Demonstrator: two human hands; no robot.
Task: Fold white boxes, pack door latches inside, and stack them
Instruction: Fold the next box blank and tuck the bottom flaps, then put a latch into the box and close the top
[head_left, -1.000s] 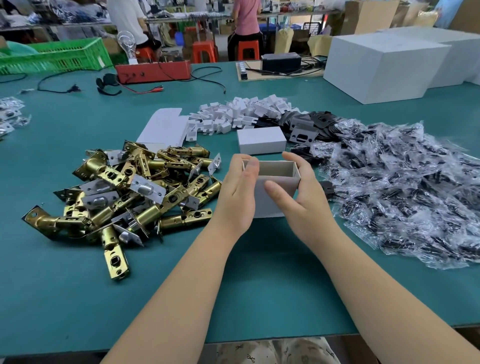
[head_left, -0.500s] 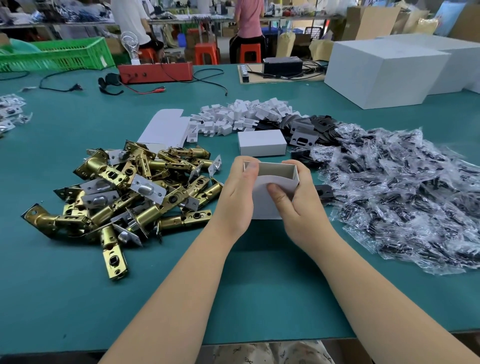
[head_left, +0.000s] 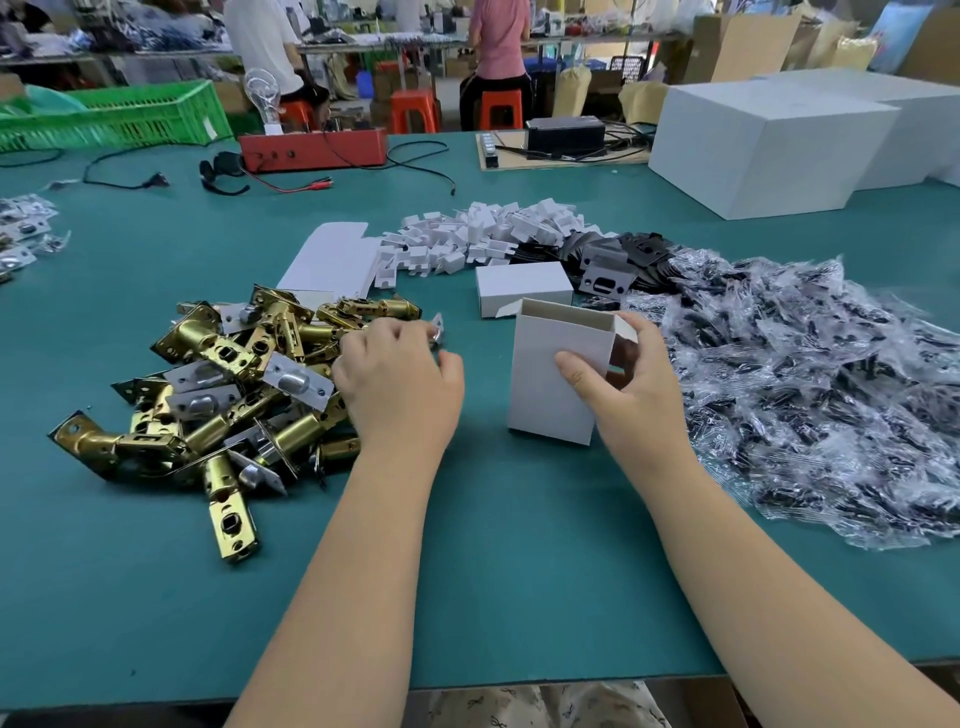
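We saw the right hand (head_left: 631, 389) holding an upright white box (head_left: 558, 379) near the middle of the green table (head_left: 493, 571), thumb pressed on the near face and the other fingers curled round the far right side, so the hand was clamped on the box. The box stood with its open top up and small flaps spread at the rim, its lower edge at or just above the table; we could not tell whether it touched. At nine o'clock from the box the left hand (head_left: 400, 384) lay over the right edge of the pile of brass door latches (head_left: 223, 389), fingers curled down among them; whether they had closed on a latch we could not tell. At twelve o'clock from the held box, just behind it, lay a closed white box (head_left: 522, 286) flat on the table. At eleven o'clock lay a stack of flat white box blanks (head_left: 332, 260), and beyond it a heap of small white folded inserts (head_left: 488, 234). At one o'clock sat dark strike plates (head_left: 618, 260), and from two to four o'clock spread a mass of clear plastic bags with dark parts (head_left: 810, 374). Far off at one o'clock stood large white cartons (head_left: 769, 140).
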